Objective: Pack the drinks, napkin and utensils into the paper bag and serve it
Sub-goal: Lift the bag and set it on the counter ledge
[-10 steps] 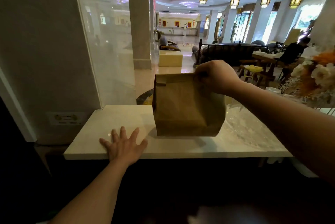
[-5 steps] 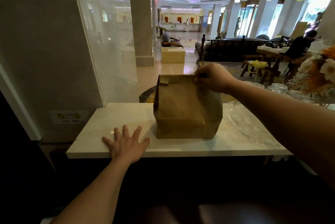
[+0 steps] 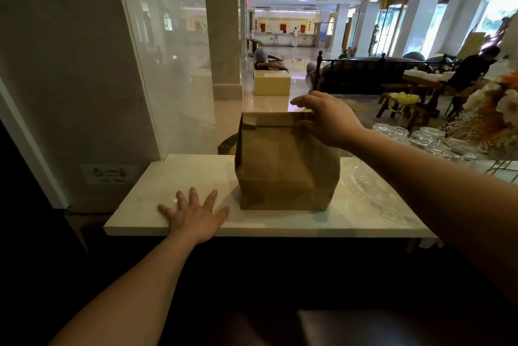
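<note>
A brown paper bag [image 3: 283, 166] with its top folded over stands upright on the white marble counter [image 3: 280, 222]. My right hand [image 3: 328, 118] hovers at the bag's top right corner, fingers spread apart, thumb against the fold, holding nothing. My left hand [image 3: 196, 214] lies flat, fingers splayed, on the counter's front edge to the left of the bag. What is inside the bag is hidden.
A clear glass platter [image 3: 372, 191] lies on the counter right of the bag, with several upturned glasses [image 3: 420, 135] and a flower arrangement [image 3: 493, 110] behind it. A glass partition [image 3: 168, 65] rises at the left. Beyond is a lobby with tables and a seated person [image 3: 473, 68].
My right hand was gripping the bag's folded top; the bag came down onto the counter and the fingers have now opened off it. My left hand has stayed flat.
</note>
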The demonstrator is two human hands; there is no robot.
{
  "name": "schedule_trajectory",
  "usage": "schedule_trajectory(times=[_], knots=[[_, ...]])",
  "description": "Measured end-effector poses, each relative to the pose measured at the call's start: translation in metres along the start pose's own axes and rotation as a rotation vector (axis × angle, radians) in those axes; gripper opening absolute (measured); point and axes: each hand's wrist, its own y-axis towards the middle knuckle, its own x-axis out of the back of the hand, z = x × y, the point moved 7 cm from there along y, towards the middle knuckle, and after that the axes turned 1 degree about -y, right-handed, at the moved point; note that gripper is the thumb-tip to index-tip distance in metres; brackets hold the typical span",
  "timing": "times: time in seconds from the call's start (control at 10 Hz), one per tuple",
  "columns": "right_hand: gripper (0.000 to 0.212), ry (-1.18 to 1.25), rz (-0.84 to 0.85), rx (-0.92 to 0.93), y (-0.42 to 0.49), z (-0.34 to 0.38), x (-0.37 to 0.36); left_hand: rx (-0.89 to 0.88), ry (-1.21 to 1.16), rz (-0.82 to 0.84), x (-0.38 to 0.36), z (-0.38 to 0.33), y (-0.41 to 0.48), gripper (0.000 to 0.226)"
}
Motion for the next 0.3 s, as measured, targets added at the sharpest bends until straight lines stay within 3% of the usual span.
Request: schedule_trajectory(times=[0.1, 0.3], knots=[[0.044, -0.011, -0.066, 0.043, -0.009, 0.002, 0.008, -0.001, -0.018, -0.009, 0.005, -0.005, -0.008, 0.082], [0.039, 0.057, -0.165, 0.11, -0.025, 0.011, 0.015, -0.054, -0.133, -0.403, 0.043, -0.033, -0.035, 0.073]])
